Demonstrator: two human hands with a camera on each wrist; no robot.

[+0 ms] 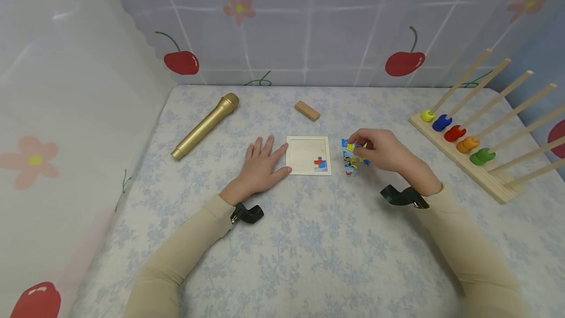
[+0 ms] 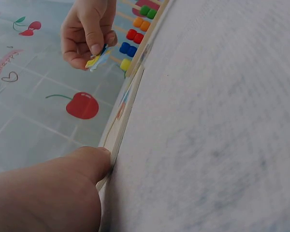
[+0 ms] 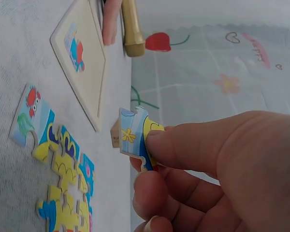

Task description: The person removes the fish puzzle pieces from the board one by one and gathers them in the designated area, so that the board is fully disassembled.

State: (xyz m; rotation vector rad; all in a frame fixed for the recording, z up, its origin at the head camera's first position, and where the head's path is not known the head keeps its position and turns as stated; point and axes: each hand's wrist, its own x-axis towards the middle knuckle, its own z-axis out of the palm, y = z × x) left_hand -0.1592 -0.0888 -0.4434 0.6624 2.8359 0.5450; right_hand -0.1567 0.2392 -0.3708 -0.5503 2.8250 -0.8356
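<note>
A square wooden puzzle tray lies mid-table, with a red and blue puzzle piece in its near right corner. My left hand rests spread on the cloth, its thumb and index fingertip touching the tray's left edge. Right of the tray, my right hand pinches a puzzle piece between thumb and fingers, raised off the table. That piece is light blue and yellow with a small yellow flower. Several loose puzzle pieces lie below the right hand, one bearing a red crab; the hand partly hides them in the head view.
A gold toy microphone lies at the back left. Behind the tray is a small wooden block. On the right stands a wooden bead rack with upright rods and coloured beads. A patterned curtain hangs along the table's far edge.
</note>
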